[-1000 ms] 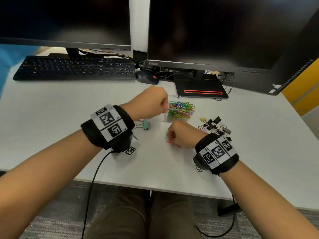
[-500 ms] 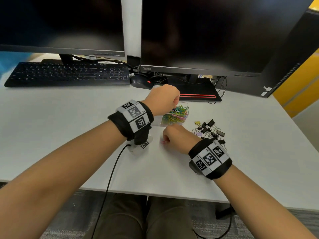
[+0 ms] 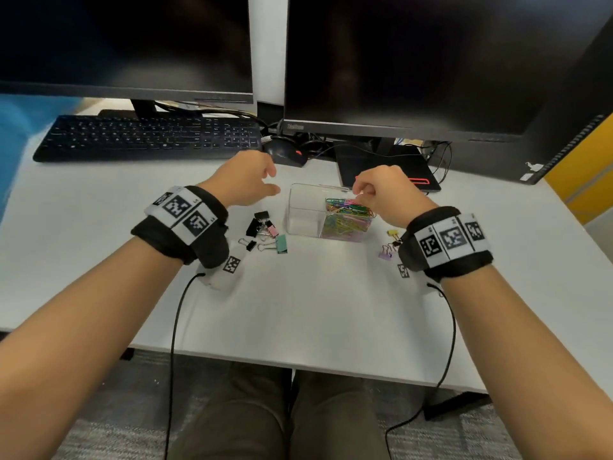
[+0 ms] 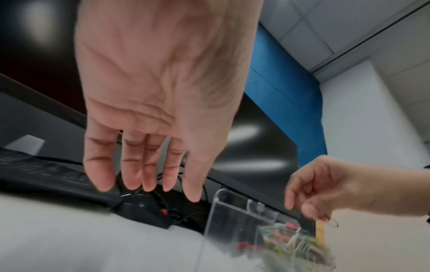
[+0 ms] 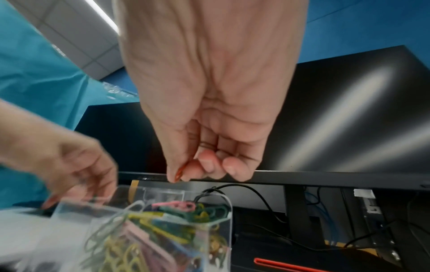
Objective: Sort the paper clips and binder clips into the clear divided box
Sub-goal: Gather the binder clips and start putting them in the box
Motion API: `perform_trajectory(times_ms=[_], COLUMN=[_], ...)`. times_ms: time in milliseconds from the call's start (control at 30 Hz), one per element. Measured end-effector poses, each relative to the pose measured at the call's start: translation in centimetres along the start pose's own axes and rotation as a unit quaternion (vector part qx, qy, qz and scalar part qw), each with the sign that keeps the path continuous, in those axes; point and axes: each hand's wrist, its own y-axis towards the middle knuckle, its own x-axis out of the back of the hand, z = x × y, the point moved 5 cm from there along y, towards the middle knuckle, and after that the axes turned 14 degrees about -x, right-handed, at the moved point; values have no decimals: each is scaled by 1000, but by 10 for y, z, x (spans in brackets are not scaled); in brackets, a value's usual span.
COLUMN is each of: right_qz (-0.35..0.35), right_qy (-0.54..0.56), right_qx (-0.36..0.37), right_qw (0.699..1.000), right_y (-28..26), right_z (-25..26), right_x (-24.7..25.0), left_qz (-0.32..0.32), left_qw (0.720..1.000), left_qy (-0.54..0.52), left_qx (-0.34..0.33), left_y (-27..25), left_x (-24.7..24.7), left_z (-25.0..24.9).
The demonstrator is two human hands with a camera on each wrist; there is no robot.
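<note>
A white table (image 3: 315, 303) carries two dark monitors (image 3: 414, 61), a black keyboard (image 3: 149, 137) and a black mouse (image 3: 285, 154) along its far edge. Near the table's middle stands the clear divided box (image 3: 303, 210); its right compartment is heaped with coloured paper clips (image 3: 348, 217), while the left compartments look bare.

The left hand (image 3: 245, 180) hovers just left of the box, apart from it, its fingers (image 4: 149, 165) straight and loosely spread, holding nothing. The right hand (image 3: 384, 190) hangs above the box's right compartment with its fingers (image 5: 209, 165) curled in, thumb and forefinger pinching a red paper clip (image 5: 179, 173) over the heap.

On the table left of the box lies a small cluster of binder clips (image 3: 263, 227), black ones with a pink one and a teal one nearest the person. To the right of the box, partly hidden by the right wrist, lie more binder clips, among them a yellow one (image 3: 393, 233) and a purple one (image 3: 384, 254).
</note>
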Motion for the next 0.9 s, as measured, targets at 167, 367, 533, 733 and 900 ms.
perform_trajectory(times_ms=[167,367,533,733,900], right_qz=[-26,-2,-49,207,240], right_qy=[74,113,128,-23,-26], right_qx=[-6,-15,-124,-315,-286], right_qw=[997,993,983,926,927], right_y=[3,-3,-11,-41,-52], right_z=[0,-8,-76,-154,-143], right_x=[10,13,23,-21,-37], left_qz=[99,208,229,222,232], left_qw=[994,975,968,968,969], left_qy=[-22,-64,-93,-110,-80], left_qx=[42,48,35,29,15], left_y=[-17,-31,-37,-40,-41], left_x=[-18,-36,-47,-55,-58], left_z=[28,23,24,22,7])
